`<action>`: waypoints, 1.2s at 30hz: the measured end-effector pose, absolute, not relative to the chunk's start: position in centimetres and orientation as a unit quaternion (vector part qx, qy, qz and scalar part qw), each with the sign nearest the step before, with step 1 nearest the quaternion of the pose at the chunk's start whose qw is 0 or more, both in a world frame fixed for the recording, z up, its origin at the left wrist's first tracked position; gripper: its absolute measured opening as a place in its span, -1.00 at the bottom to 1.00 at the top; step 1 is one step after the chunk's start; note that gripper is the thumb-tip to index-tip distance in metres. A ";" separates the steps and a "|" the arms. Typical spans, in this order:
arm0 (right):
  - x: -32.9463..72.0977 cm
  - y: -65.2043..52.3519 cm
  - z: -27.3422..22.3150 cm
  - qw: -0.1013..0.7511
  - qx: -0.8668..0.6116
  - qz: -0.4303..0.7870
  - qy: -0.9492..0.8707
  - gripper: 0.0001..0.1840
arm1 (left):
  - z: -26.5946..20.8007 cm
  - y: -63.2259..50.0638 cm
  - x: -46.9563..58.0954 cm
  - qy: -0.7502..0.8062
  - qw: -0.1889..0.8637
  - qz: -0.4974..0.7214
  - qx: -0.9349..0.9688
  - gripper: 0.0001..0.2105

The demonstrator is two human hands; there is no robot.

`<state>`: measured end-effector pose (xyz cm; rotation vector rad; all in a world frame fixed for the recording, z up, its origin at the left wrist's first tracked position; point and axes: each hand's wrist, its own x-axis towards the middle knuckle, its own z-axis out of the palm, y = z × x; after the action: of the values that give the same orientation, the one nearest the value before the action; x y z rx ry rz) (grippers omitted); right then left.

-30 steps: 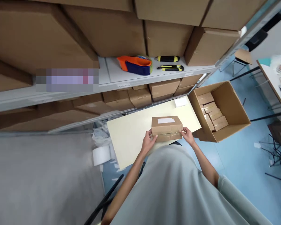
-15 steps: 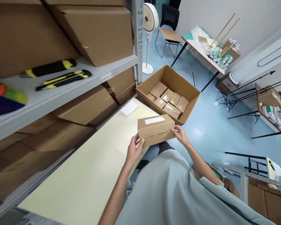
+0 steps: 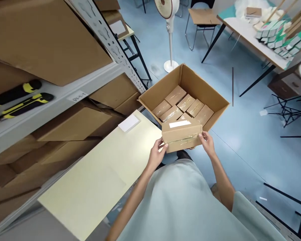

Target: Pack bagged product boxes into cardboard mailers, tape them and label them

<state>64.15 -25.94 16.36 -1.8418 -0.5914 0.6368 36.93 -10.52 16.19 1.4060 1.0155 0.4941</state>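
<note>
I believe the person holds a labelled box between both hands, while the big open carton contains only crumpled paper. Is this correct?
The contents are wrong: the head view shows taped boxes in the big open carton, not paper. The labelled box is held between the left hand and right hand.

The taped brown cardboard carton (image 3: 182, 139) spans the space between the left hand (image 3: 157, 155) and right hand (image 3: 208, 145), blocking the straight path between these hands. Ahead, it overlaps the near rim of the large open brown cardboard box (image 3: 203, 80) in view; whether they touch cannot be told. Inside, small taped brown cartons (image 3: 175, 95) lie low, leaving room above them, open from overhead between the tall walls. Leftward, the pale yellow rectangular worktop (image 3: 95, 184) gives a broad passage, interrupted by a flat white pad (image 3: 128, 123) and bounded by the grey metal shelving (image 3: 95, 87). Rightward, the space over the smooth blue floor (image 3: 230, 144) is open.
</note>
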 end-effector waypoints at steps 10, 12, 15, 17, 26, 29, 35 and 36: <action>72.8 -25.5 12.2 0.490 -0.804 0.249 -0.226 -0.38 | 14.3 -8.2 46.8 0.468 0.549 0.135 0.679 -0.60; 73.5 -24.1 11.4 0.475 -0.803 0.261 -0.245 -0.34 | 13.6 -7.1 47.2 0.492 0.541 0.121 0.671 -0.60; 74.8 -20.2 10.0 0.469 -0.786 0.293 -0.277 -0.27 | 12.4 -4.7 47.6 0.532 0.539 0.122 0.642 -0.61; 75.8 -16.6 8.9 0.469 -0.766 0.322 -0.300 -0.22 | 11.4 -2.5 47.9 0.556 0.544 0.128 0.615 -0.63; 77.8 1.7 4.2 0.429 -0.701 0.406 -0.399 -0.32 | 6.6 7.3 49.6 0.644 0.499 0.128 0.566 -0.69; 77.7 6.5 2.8 0.419 -0.685 0.411 -0.433 -0.34 | 5.3 9.7 50.0 0.663 0.492 0.128 0.549 -0.69; 77.9 14.2 0.0 0.398 -0.662 0.419 -0.477 -0.40 | 3.8 15.0 50.4 0.695 0.475 0.110 0.528 -0.67; 77.9 15.2 -0.6 0.391 -0.661 0.421 -0.482 -0.42 | 3.5 15.8 50.4 0.700 0.473 0.106 0.525 -0.67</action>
<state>77.88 15.22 -0.56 -1.6806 -1.2246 1.0701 50.42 15.75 3.54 1.2842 1.7119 0.2592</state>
